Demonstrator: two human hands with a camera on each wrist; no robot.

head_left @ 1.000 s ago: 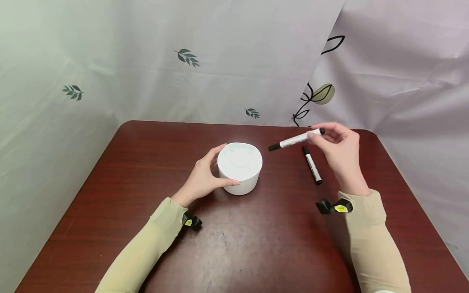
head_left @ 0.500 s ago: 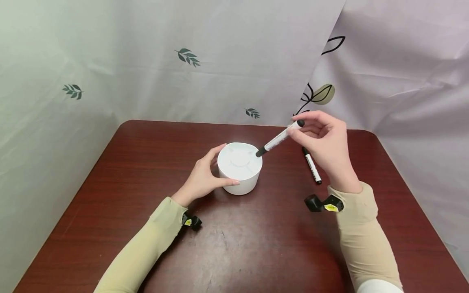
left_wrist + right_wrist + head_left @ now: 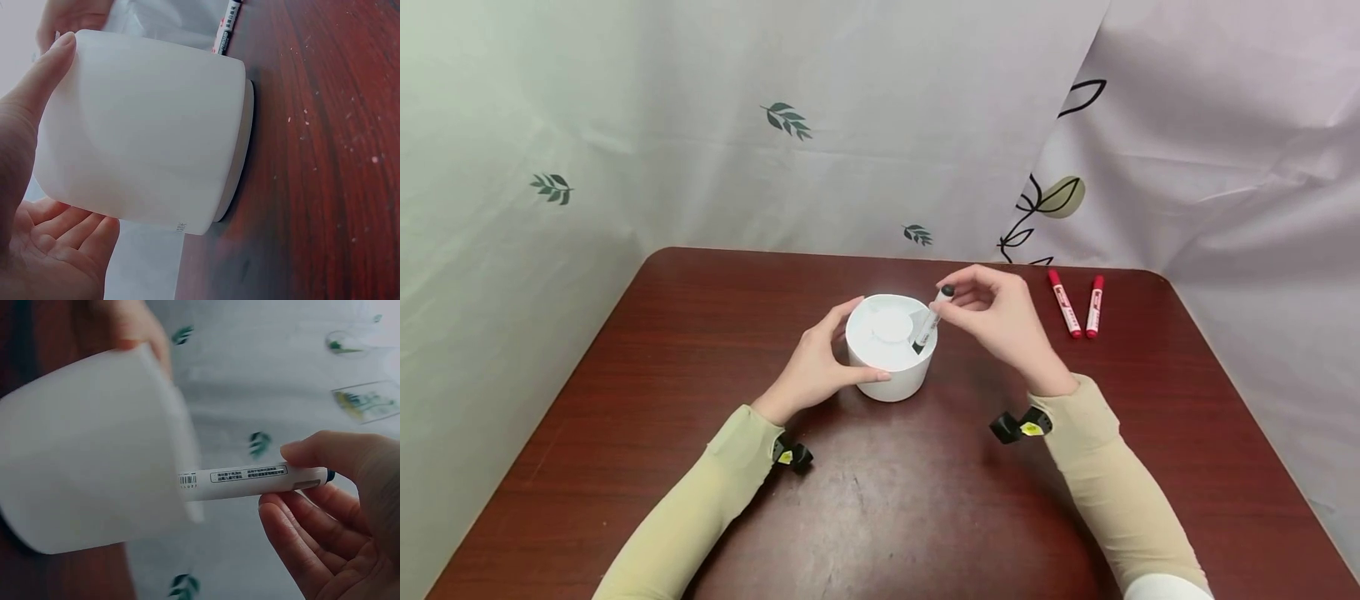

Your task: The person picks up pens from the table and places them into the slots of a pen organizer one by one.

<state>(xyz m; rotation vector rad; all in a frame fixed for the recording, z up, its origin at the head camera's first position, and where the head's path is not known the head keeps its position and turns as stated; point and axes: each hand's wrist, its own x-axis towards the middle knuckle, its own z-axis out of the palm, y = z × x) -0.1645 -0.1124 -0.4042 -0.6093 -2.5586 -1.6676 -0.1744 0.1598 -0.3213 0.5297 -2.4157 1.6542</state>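
A white round pen holder with a raised ring and dividers inside stands upright on the dark red table. My left hand grips its left side, thumb across the front and fingers behind. In the left wrist view, the thumb and fingers span the holder's smooth wall. Between thumb and fingertips, my right hand pinches a white marker with black ends. The marker slants down, its lower black end inside the right side of the holder. In the right wrist view, part of the marker is hidden behind the holder's wall.
Two red-capped markers lie side by side near the table's back right. Another white marker rests on the table behind the holder in the left wrist view. A pale curtain with leaf prints hangs beyond the back edge.
My right hand has moved left and brought the marker from beside the holder into it, tilting it steeper. Two red-capped markers now show; the loose black-capped one is covered in the head view.
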